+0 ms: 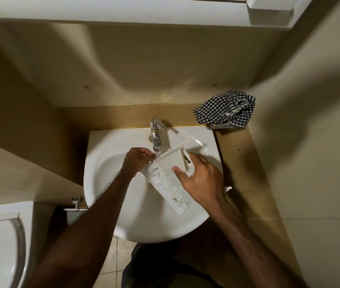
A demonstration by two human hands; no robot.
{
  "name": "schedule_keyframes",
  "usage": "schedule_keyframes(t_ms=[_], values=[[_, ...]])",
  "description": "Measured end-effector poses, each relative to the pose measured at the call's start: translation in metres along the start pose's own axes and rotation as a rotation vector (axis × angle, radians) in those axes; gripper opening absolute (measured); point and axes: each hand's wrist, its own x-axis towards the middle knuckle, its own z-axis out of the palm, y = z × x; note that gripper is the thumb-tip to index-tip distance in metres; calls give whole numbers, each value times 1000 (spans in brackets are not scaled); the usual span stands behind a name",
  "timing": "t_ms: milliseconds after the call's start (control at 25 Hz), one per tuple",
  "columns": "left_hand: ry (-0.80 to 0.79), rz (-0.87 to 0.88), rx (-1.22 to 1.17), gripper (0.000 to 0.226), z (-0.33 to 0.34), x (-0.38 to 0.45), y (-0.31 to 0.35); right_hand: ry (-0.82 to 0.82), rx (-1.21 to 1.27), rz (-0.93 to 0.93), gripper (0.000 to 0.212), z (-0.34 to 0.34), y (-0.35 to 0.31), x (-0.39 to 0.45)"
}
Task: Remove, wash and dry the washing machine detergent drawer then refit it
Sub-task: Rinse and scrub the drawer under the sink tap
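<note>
Both bare arms reach forward and inward from the bottom of the view, forearms converging. The left hand sits further out, knuckles up, fingers curled closed and pinching at the end of the drawer it works on. The right hand lies nearer the body, back of the hand facing up, wrist bent slightly inward. Its fingers are spread and wrapped over the drawer's side, thumb stretched out toward the left hand, gripping it. The two hands are close together but apart, not touching each other
</note>
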Motion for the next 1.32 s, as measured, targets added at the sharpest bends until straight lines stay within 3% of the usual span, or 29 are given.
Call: schedule_keyframes(t_ms=[80, 160, 320, 440, 640, 800, 920, 1080, 1200, 1320], values=[[43, -37, 103, 35, 1, 1, 1, 35, -3, 7, 55, 1, 1, 0], [58, -109, 50, 39, 2, -3, 0, 46, -14, 2, 55, 2, 0, 0], [22, -315, -519, 33, 4, -22, -10, 101, -18, 57, 57, 4, -2, 2], [-26, -254, -780, 25, 20, -41, -19, 147, 7, 150, 57, 3, -4, 11], [131, -147, -615, 16, 37, -41, -12, 134, 36, 206, 55, 3, -10, 11], [242, -139, -541, 16, 36, -28, -6, 7, 107, 292, 42, 2, -8, 10], [215, -152, -525, 13, 34, -23, -3, -17, 158, 340, 36, 1, -7, 9], [0, -116, -550, 17, 34, -31, -5, 91, 207, 337, 38, 6, -10, 6], [101, -133, -523, 9, 32, -29, -4, 101, 225, 332, 37, 8, -11, 6], [144, -164, -540, 22, 32, -21, -7, 112, 242, 342, 38, 10, -16, 4]])
